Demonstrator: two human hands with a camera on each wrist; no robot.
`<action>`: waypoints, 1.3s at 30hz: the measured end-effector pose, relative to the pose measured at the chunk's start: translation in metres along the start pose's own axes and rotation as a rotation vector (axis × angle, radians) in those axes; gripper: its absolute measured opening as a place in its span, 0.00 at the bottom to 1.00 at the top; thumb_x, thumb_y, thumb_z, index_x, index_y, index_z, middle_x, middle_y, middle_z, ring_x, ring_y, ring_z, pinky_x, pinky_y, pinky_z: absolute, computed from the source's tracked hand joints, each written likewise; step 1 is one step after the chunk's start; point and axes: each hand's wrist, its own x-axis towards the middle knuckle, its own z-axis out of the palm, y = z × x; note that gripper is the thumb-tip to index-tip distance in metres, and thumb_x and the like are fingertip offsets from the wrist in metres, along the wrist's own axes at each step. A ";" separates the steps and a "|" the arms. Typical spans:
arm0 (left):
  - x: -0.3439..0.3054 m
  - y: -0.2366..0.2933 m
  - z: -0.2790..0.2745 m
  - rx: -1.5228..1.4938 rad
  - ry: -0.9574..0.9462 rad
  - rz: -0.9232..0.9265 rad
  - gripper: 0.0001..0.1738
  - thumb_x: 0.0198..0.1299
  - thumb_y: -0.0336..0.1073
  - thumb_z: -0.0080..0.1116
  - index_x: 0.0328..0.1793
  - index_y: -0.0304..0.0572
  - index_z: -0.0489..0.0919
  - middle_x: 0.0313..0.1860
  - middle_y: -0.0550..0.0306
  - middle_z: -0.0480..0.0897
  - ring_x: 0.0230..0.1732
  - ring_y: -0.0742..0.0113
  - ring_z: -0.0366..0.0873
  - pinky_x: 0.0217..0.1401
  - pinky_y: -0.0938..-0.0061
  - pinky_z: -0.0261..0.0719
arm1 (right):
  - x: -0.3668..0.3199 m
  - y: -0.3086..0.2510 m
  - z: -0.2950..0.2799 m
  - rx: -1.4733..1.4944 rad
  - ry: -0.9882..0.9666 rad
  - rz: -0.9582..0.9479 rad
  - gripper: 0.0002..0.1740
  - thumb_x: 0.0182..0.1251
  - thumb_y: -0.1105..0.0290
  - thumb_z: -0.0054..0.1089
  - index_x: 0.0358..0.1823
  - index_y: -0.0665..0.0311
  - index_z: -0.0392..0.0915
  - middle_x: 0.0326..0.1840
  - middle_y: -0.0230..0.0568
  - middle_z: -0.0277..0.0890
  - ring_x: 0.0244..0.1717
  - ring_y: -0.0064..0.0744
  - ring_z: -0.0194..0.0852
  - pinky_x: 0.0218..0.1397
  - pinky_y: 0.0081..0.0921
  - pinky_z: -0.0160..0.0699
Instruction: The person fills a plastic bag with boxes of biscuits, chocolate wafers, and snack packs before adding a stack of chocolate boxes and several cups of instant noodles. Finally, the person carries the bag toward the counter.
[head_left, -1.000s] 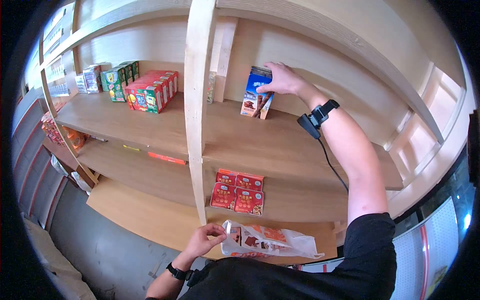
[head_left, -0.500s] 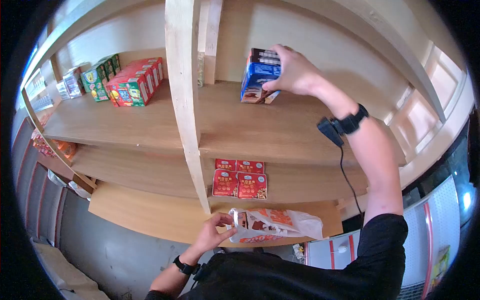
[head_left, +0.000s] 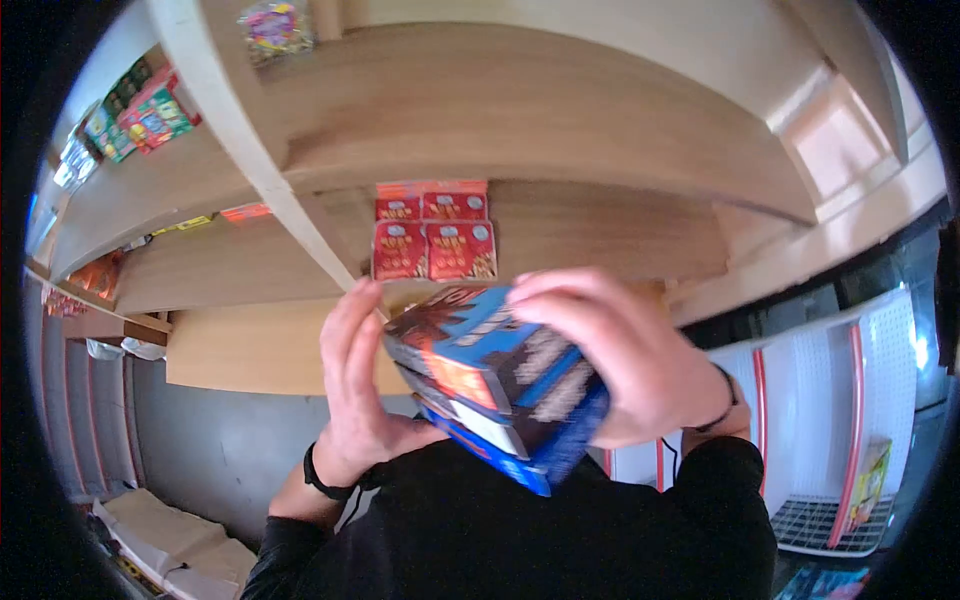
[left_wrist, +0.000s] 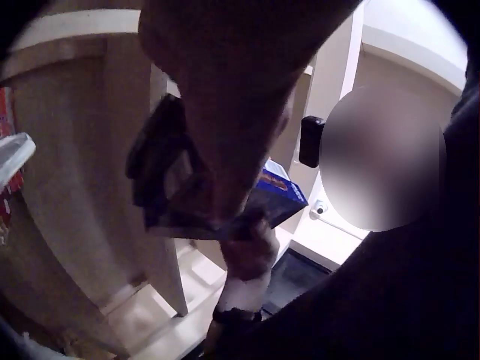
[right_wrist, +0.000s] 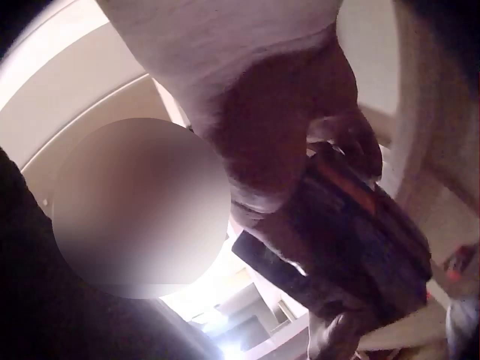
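Two hands are handling the boxes [head_left: 492, 372], blurred and seemingly stacked, tilted in midair before the chest. At three o'clock the right hand [head_left: 640, 368] is gripping them, fingers reaching over the upper face; at nine o'clock the left hand [head_left: 360, 395] is keeping its fingers nearly straight along the end, its load hard to tell. Toward eleven o'clock, red packets [head_left: 436, 246] are lying on a shelf [head_left: 610, 235]. The boxes are probably behaving as light, stiff, smooth card, easily sliding apart or denting, with perhaps brittle contents; opposite ends are offering the safest hold.
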 end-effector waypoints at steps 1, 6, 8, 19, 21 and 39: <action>0.003 0.006 0.005 -0.019 -0.124 0.016 0.59 0.39 0.48 0.86 0.74 0.31 0.63 0.67 0.33 0.74 0.67 0.35 0.73 0.68 0.48 0.72 | -0.012 0.002 0.012 -0.004 -0.002 0.053 0.46 0.46 0.68 0.81 0.67 0.70 0.65 0.64 0.55 0.68 0.63 0.55 0.75 0.64 0.45 0.77; -0.018 0.006 0.052 -0.172 -0.315 -0.114 0.55 0.36 0.45 0.86 0.71 0.32 0.67 0.63 0.37 0.78 0.62 0.39 0.77 0.66 0.51 0.74 | -0.070 0.030 0.054 0.111 0.069 0.265 0.52 0.44 0.66 0.83 0.71 0.69 0.63 0.68 0.55 0.65 0.68 0.59 0.70 0.68 0.45 0.75; -0.029 0.006 0.062 -0.206 -0.359 -0.177 0.56 0.35 0.44 0.86 0.71 0.34 0.67 0.62 0.38 0.78 0.62 0.40 0.77 0.66 0.52 0.75 | -0.093 0.041 0.055 0.183 0.108 0.309 0.55 0.46 0.60 0.85 0.74 0.67 0.63 0.71 0.54 0.65 0.72 0.56 0.67 0.71 0.44 0.72; -0.049 0.005 0.091 -0.124 -0.392 -0.412 0.55 0.35 0.43 0.87 0.70 0.35 0.67 0.58 0.39 0.78 0.60 0.41 0.80 0.62 0.55 0.78 | -0.280 0.152 0.092 -0.239 0.306 1.098 0.40 0.49 0.56 0.83 0.61 0.65 0.73 0.58 0.54 0.76 0.62 0.56 0.75 0.64 0.44 0.76; -0.045 0.009 0.099 -0.119 -0.394 -0.423 0.54 0.36 0.42 0.86 0.70 0.35 0.67 0.59 0.39 0.78 0.60 0.40 0.79 0.63 0.55 0.78 | -0.292 0.152 0.095 -0.375 0.131 1.024 0.38 0.50 0.57 0.82 0.60 0.64 0.73 0.58 0.53 0.76 0.60 0.55 0.76 0.61 0.44 0.78; 0.007 0.038 0.174 -0.239 -0.744 -0.442 0.53 0.36 0.42 0.84 0.71 0.33 0.70 0.60 0.38 0.81 0.62 0.42 0.80 0.67 0.58 0.77 | -0.266 0.246 0.044 1.402 0.619 1.026 0.13 0.80 0.63 0.55 0.48 0.67 0.78 0.31 0.39 0.81 0.31 0.30 0.81 0.32 0.30 0.78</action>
